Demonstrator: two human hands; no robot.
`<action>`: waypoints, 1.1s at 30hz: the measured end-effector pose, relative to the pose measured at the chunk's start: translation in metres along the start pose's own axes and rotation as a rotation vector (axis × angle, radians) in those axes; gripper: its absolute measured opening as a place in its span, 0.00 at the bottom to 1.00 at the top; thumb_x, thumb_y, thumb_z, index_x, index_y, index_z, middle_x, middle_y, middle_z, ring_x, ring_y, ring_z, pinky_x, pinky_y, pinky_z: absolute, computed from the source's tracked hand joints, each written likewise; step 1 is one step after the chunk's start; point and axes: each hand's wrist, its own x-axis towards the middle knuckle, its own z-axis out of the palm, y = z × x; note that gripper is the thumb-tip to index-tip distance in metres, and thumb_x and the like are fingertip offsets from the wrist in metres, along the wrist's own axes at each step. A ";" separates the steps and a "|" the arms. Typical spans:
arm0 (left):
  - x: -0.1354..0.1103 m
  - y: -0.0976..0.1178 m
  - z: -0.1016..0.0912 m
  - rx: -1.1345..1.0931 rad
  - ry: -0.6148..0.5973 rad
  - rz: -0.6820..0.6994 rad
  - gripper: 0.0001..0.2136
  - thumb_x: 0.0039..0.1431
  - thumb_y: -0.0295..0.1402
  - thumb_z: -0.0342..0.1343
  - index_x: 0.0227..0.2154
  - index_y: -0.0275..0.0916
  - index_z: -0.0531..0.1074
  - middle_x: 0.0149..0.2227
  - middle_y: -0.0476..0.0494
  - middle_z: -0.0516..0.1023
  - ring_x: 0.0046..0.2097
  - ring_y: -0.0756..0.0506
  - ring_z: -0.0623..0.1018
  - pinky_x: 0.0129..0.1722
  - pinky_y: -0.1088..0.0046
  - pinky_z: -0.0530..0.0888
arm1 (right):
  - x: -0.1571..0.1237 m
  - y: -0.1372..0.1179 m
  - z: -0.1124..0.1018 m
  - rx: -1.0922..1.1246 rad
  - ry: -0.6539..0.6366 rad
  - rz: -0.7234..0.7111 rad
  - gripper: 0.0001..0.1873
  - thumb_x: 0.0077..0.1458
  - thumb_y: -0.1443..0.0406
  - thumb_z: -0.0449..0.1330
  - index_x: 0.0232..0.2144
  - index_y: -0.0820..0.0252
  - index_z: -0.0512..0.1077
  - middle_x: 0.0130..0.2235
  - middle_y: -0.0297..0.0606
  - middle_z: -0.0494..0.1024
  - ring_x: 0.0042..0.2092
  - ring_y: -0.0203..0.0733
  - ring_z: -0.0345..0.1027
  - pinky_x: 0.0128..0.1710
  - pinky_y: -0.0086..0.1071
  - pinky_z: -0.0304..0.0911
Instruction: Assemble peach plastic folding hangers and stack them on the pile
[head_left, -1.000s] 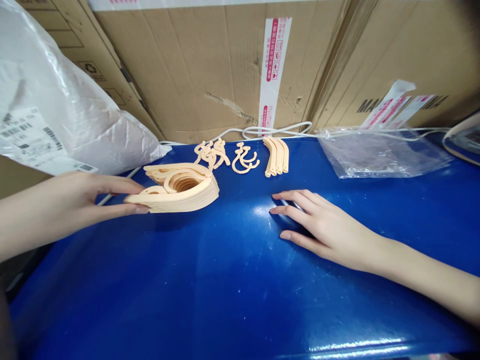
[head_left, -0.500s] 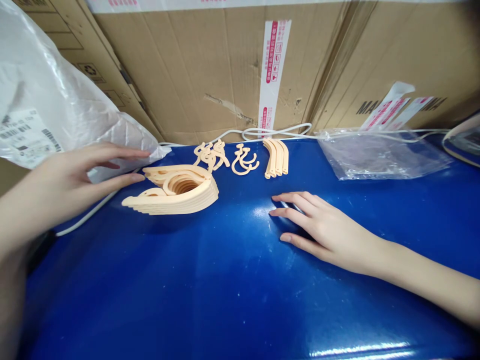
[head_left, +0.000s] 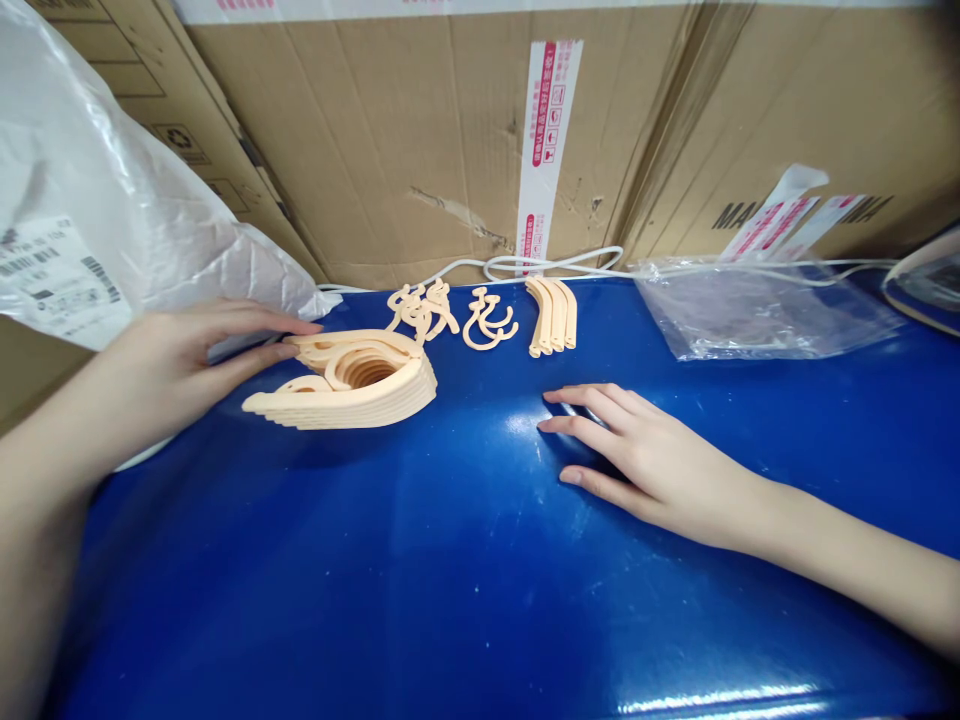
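Note:
On the blue tabletop (head_left: 450, 560) lies a neat stack of cream plastic pieces (head_left: 405, 395), curved and nested, looking like folding hanger parts. My left hand (head_left: 187, 360) is at the upper left end of that stack, thumb and fingertips at its edge, fingers stretched and slightly apart; whether they press on it I cannot tell. Behind the stack sit a tangled pile of small cream hooks (head_left: 424, 310), a pair of larger cream hooks (head_left: 491, 320) and a row of curved cream strips (head_left: 553, 318). My right hand (head_left: 630, 445) rests over the table with spread fingers, holding nothing.
Cardboard boxes (head_left: 405, 130) stand along the back edge. A white padded bag (head_left: 150, 200) leans in at the left. A white cable (head_left: 592, 262) runs along the back. A clear plastic bag (head_left: 765, 310) lies at the right, beside a partly visible round-edged object (head_left: 934, 275).
My left hand has shifted right and slightly lower, bringing its fingertips to the end of the cream stack. My right hand has stayed where it was.

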 end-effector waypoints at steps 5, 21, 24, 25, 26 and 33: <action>0.000 -0.003 0.000 0.000 0.028 0.021 0.27 0.59 0.60 0.48 0.40 0.42 0.79 0.41 0.55 0.82 0.40 0.50 0.79 0.42 0.74 0.75 | 0.000 0.000 0.000 -0.003 0.006 0.000 0.20 0.66 0.55 0.48 0.54 0.58 0.66 0.59 0.45 0.65 0.61 0.47 0.56 0.58 0.44 0.59; -0.005 -0.012 -0.005 0.139 -0.058 -0.098 0.36 0.55 0.67 0.40 0.46 0.44 0.76 0.44 0.55 0.80 0.39 0.49 0.77 0.43 0.73 0.71 | 0.000 0.000 0.000 0.003 0.007 0.004 0.20 0.66 0.55 0.49 0.54 0.57 0.66 0.59 0.45 0.65 0.61 0.47 0.56 0.58 0.44 0.59; -0.006 -0.008 -0.007 0.156 -0.091 -0.127 0.35 0.56 0.66 0.39 0.47 0.43 0.75 0.44 0.56 0.79 0.35 0.51 0.75 0.43 0.74 0.70 | 0.001 0.000 0.000 0.008 0.011 0.002 0.20 0.65 0.55 0.49 0.54 0.57 0.67 0.59 0.46 0.66 0.61 0.48 0.56 0.57 0.45 0.60; -0.006 -0.007 -0.008 0.156 -0.100 -0.129 0.34 0.56 0.65 0.40 0.47 0.43 0.75 0.45 0.57 0.79 0.35 0.52 0.75 0.43 0.75 0.70 | 0.001 0.000 0.000 0.010 0.012 0.002 0.20 0.65 0.55 0.49 0.54 0.57 0.67 0.59 0.46 0.66 0.61 0.49 0.57 0.57 0.46 0.60; -0.006 -0.007 -0.008 0.154 -0.108 -0.128 0.33 0.57 0.64 0.40 0.47 0.43 0.75 0.45 0.57 0.79 0.35 0.52 0.74 0.43 0.75 0.70 | 0.001 0.000 0.000 0.012 0.013 0.003 0.20 0.65 0.55 0.50 0.54 0.57 0.67 0.59 0.46 0.66 0.61 0.49 0.57 0.57 0.46 0.60; -0.003 -0.007 -0.005 0.101 0.046 -0.046 0.15 0.59 0.39 0.49 0.46 0.46 0.76 0.44 0.59 0.79 0.41 0.50 0.75 0.46 0.70 0.71 | 0.001 0.000 -0.001 0.020 0.017 0.002 0.20 0.65 0.56 0.50 0.54 0.58 0.67 0.59 0.47 0.66 0.61 0.50 0.58 0.57 0.47 0.61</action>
